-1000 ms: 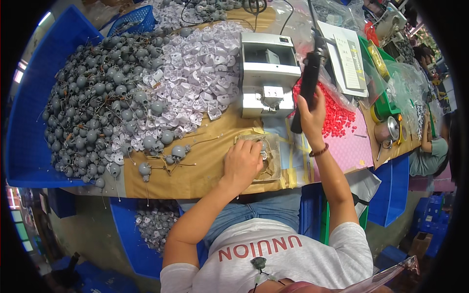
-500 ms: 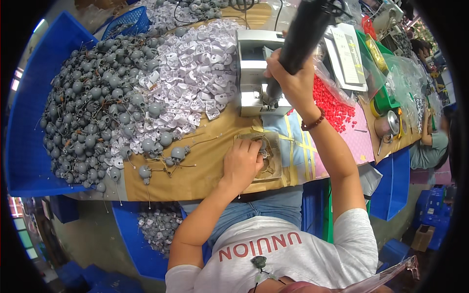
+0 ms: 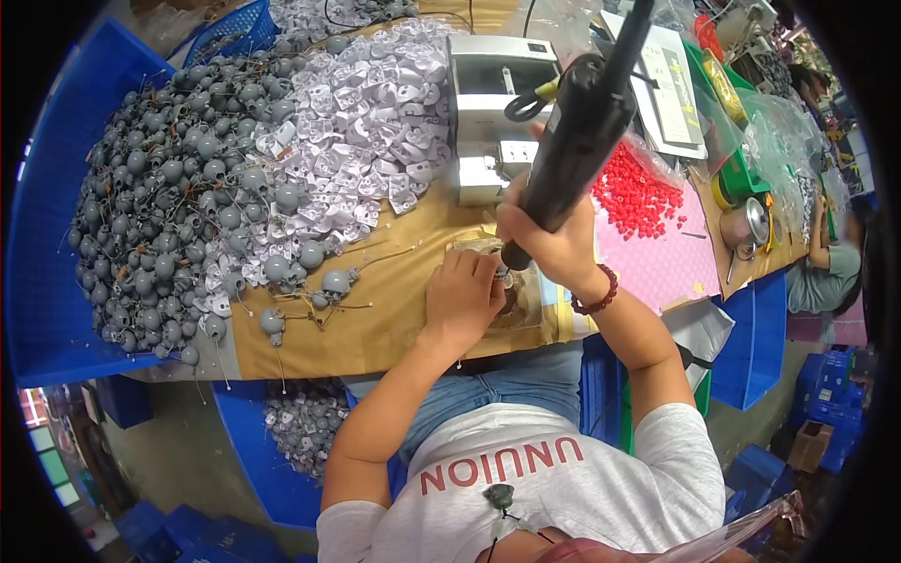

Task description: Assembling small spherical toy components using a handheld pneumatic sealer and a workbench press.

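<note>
My right hand [image 3: 563, 251] is wrapped round a black electric screwdriver [image 3: 580, 127], held upright with a cord at its top end. Its lower tip comes down beside the fingers of my left hand [image 3: 460, 296]. Those fingers are closed on a small greyish part, mostly hidden, at a shallow fixture [image 3: 527, 302] on the brown table covering. Just beyond the fixture stands a white boxy screw feeder [image 3: 502, 108]. Left of my left hand lie a few loose grey ball-shaped parts [image 3: 336, 282] with thin wires.
Heaps of grey ball-shaped parts [image 3: 169, 206] and white plastic pieces [image 3: 375, 113] fill the left, against a blue bin [image 3: 47, 235]. Small red parts [image 3: 633, 192] lie on the right beside papers [image 3: 662, 84] and a metal can [image 3: 744, 229]. Another person [image 3: 826, 272] sits far right.
My right hand has brought the screwdriver from the screw feeder toward me, down to the part at my left hand. The left hand has stayed at the fixture.
</note>
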A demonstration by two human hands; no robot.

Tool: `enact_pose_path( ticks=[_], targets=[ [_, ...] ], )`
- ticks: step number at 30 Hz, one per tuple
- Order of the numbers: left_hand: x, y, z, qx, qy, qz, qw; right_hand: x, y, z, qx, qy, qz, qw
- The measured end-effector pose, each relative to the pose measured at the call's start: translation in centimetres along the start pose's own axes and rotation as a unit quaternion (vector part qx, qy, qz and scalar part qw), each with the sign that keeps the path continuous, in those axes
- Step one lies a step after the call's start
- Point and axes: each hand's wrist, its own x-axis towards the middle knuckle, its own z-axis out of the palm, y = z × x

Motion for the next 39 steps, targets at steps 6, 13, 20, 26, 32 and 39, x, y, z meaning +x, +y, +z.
enact_pose_path(
  ticks=[6,13,20,26,32,39],
  targets=[
    [-0.1,0.0,0.0,0.005,-0.011,-0.009,1.0,-1.6,1.2,0.1,0.019,-0.012,-0.018,1.0],
    [0.1,-0.1,-0.4,-0.013,-0.015,-0.013,1.0,-2.9,2.8,-1.1,-0.034,-0.069,-0.101,0.992],
    [0.5,-0.2,-0.7,-0.037,-0.027,-0.003,0.999,-4.1,3.9,-1.2,-0.03,-0.101,-0.117,0.988],
    [0.4,-0.1,-0.6,-0.051,-0.022,-0.015,0.998,-4.1,3.9,-2.2,-0.113,-0.168,-0.126,0.971],
    [0.5,0.1,-0.2,-0.075,0.001,-0.017,0.997,-4.8,4.1,-1.0,-0.117,-0.061,-0.126,0.983],
    [-0.5,0.0,0.2,-0.018,-0.008,-0.026,0.999,-3.5,2.5,-0.7,-0.017,-0.034,-0.061,0.997]
  ],
)
